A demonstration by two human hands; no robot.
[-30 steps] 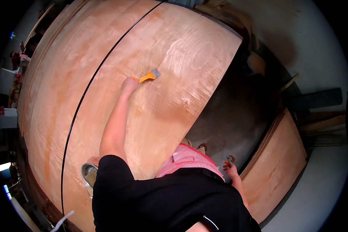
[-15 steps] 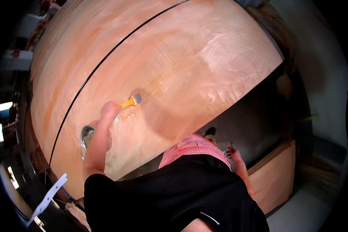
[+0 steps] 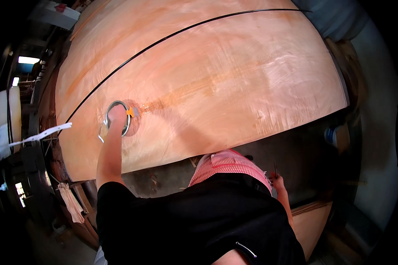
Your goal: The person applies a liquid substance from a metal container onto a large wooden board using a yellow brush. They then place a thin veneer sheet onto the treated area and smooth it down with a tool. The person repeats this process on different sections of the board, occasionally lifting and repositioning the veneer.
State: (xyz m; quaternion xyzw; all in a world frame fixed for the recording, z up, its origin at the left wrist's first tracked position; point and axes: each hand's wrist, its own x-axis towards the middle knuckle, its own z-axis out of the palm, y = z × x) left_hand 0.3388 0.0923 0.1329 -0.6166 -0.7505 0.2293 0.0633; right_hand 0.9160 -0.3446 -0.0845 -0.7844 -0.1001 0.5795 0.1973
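My left hand (image 3: 116, 112) is closed on a flat paint brush with an orange handle (image 3: 130, 112), over a round metal can (image 3: 127, 129). The brush sticks out past the can's right side; my fingers are partly hidden. The can rests on a broad wooden sheet (image 3: 194, 62), its wire handle (image 3: 101, 137) hanging to the lower left. From the can's right side, a wet, shiny streak (image 3: 172, 95) runs across the wood. Low at my right side, away from the sheet, my right hand (image 3: 278, 182) is closed around a thin dark stick-like thing (image 3: 275, 168).
A black cord (image 3: 177, 32) curves across the sheet beyond the can. A pale perforated strip (image 3: 48, 132) juts out at the left. Lower right, near my right forearm, is a stack of wooden sheets (image 3: 311, 223). Dark floor (image 3: 292, 152) lies beyond the sheet's near edge.
My left hand has drawn back from the streak to the can, bringing the brush along. The view has turned and shifted. My right hand stays low at my side.
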